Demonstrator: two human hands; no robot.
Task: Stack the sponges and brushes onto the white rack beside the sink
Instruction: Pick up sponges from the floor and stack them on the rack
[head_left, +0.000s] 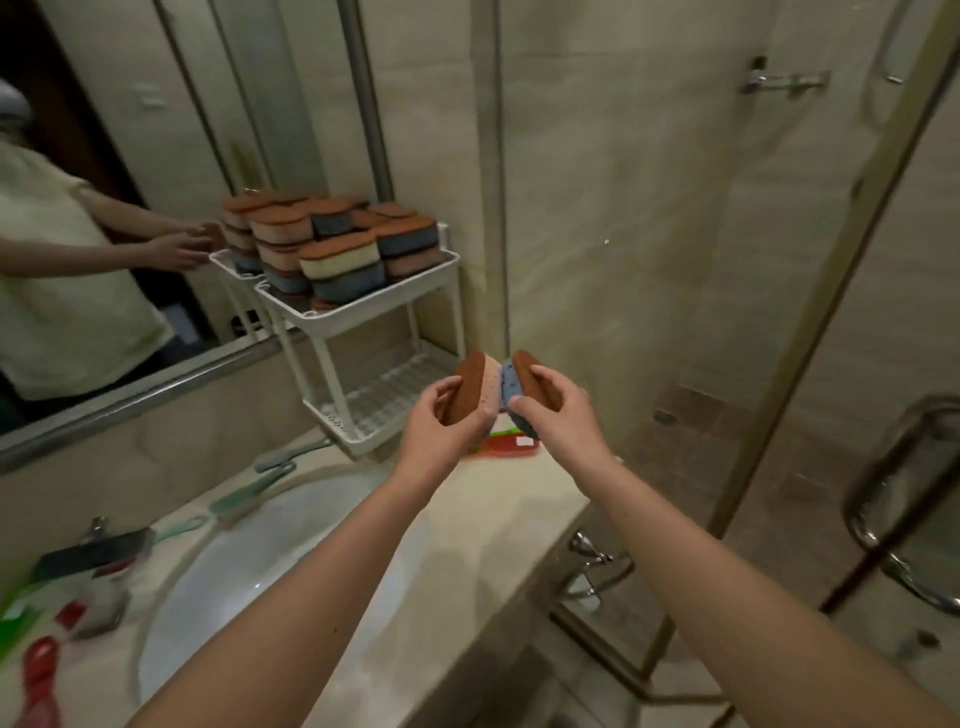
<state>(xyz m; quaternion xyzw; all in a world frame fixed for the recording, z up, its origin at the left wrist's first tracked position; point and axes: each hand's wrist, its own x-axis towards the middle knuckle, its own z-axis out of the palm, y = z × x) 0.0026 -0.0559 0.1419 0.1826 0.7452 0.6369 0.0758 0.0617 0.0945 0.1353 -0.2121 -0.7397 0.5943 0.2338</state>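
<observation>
My left hand (441, 421) grips a pink sponge with a brown scouring face (470, 387), held on edge. My right hand (558, 410) grips a blue sponge with a brown face (511, 387); the two sponges touch side by side above the counter's right end. The white two-tier rack (363, 317) stands at the back by the mirror. Its top tier is piled with several brown-topped sponges (340, 254); its slatted lower tier (379, 405) is bare. Green-handled brushes (254, 493) lie on the counter behind the sink.
A white oval sink (270, 561) fills the counter's middle. A red and green packet (511, 441) lies under my hands. Red, green and dark items (78, 561) crowd the left counter. A glass shower door with a metal handle (893, 519) stands right. The mirror is at the left.
</observation>
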